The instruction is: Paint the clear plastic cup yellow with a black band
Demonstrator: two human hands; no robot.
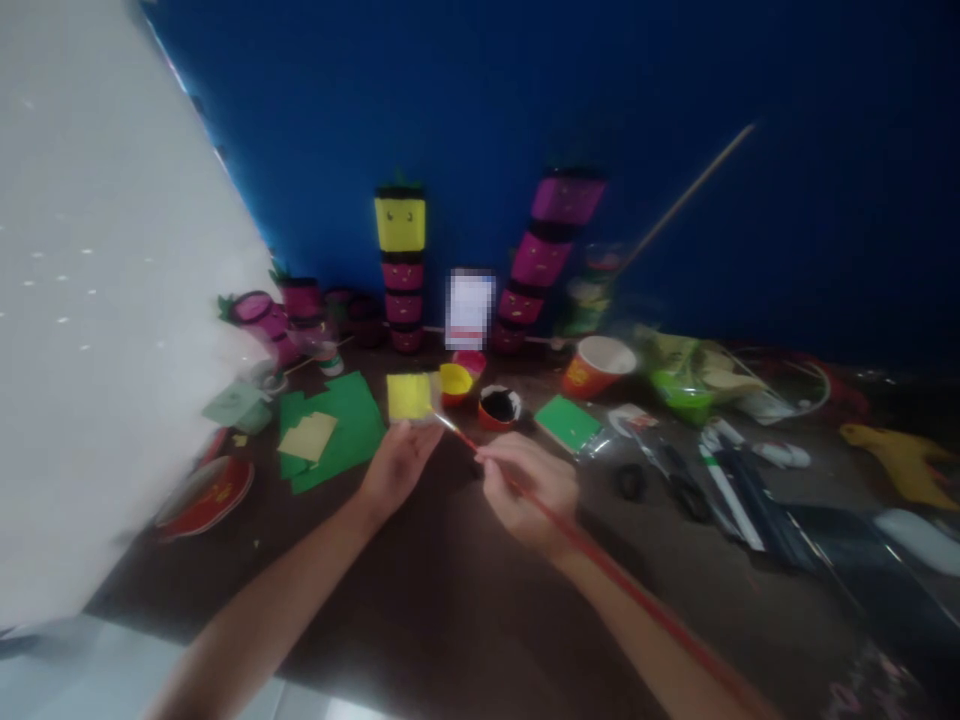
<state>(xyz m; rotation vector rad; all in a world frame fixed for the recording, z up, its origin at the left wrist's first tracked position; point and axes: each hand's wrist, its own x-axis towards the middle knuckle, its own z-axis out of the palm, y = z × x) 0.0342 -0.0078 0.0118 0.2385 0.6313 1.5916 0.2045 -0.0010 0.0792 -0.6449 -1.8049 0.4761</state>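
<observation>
My left hand [401,462] is closed at the near edge of a small yellow-painted piece [409,397], holding it up. A pale strip shows along its right side; blur hides whether it is a cup or a flat card. My right hand [531,490] grips a long red-handled paintbrush [559,520]. Its bristles meet the right side of the yellow piece. Just beyond my hands stand a small cup of yellow paint [454,380], a cup with dark paint [499,407] and a pink one [469,362].
Stacked painted cups with faces, one topped in yellow [401,222] and one magenta [541,260], stand by the blue wall. Green sheets [352,430] lie left; a red-and-white cup [598,367], scissors [686,490] and a yellow glue gun [896,460] are right. A phone [469,310] stands behind.
</observation>
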